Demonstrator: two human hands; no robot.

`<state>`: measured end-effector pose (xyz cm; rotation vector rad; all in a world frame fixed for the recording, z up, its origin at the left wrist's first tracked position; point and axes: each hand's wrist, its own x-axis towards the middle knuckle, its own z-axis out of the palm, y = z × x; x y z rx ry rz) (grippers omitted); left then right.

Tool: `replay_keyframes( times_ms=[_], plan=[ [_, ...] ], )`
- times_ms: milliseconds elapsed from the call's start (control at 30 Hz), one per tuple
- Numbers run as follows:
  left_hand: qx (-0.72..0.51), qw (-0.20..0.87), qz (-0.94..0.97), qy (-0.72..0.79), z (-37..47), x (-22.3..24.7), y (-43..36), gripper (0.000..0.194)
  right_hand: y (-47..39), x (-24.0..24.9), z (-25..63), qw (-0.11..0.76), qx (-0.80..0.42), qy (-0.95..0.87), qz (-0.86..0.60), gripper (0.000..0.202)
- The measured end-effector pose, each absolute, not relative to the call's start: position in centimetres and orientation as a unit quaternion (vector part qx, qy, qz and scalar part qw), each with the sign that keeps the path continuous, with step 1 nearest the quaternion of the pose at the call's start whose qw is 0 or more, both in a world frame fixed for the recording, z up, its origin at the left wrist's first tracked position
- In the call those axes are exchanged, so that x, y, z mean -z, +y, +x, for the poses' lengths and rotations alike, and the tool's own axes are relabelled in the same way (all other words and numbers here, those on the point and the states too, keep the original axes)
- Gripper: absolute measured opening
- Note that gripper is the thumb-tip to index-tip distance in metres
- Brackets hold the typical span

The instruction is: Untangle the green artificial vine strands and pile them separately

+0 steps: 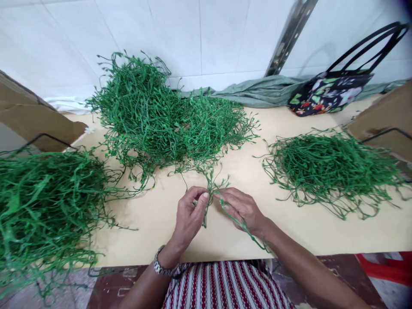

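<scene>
Near the table's front edge, my left hand (190, 214) pinches a small bunch of green plastic stems (210, 184) between thumb and fingers. The tips fan out above the fingers and the lower ends hang below. My right hand (243, 208) is beside it, its fingers closed on a single green stem (240, 222) that slants down across the hand towards the wrist. The fingertips of both hands nearly meet at the bunch. Behind the hands lies a large tangled heap of green stems (144, 111).
A second heap of stems (45, 206) overhangs the table's left front edge; a third (334, 167) lies at the right. Cardboard boxes (35, 116) flank both sides. A floral bag (331, 94) and a green cloth (257, 92) lie along the tiled wall.
</scene>
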<state>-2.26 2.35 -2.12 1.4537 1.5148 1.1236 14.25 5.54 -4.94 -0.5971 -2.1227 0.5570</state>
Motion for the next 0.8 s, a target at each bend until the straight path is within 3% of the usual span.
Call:
replay_keyframes(
  times_ms=[200,367,500,800],
  plan=[
    [-0.500,0.568,0.382,0.531,-2.6,2.3,3.2,0.013,5.5,4.7,13.9,0.374,-0.097,-0.902,-0.195,0.025],
    [-0.506,0.605,0.332,0.517,-2.8,2.1,3.5,0.010,5.5,4.7,13.8,0.342,-0.095,-0.918,-0.175,0.022],
    [-0.510,0.566,0.373,0.530,-2.7,2.5,3.1,0.006,5.4,4.8,13.8,0.336,-0.083,-0.921,-0.177,0.024],
    [-0.523,0.336,0.539,0.567,-2.4,2.6,2.2,0.009,5.0,5.2,13.5,0.324,-0.103,-0.924,-0.178,0.028]
  ],
)
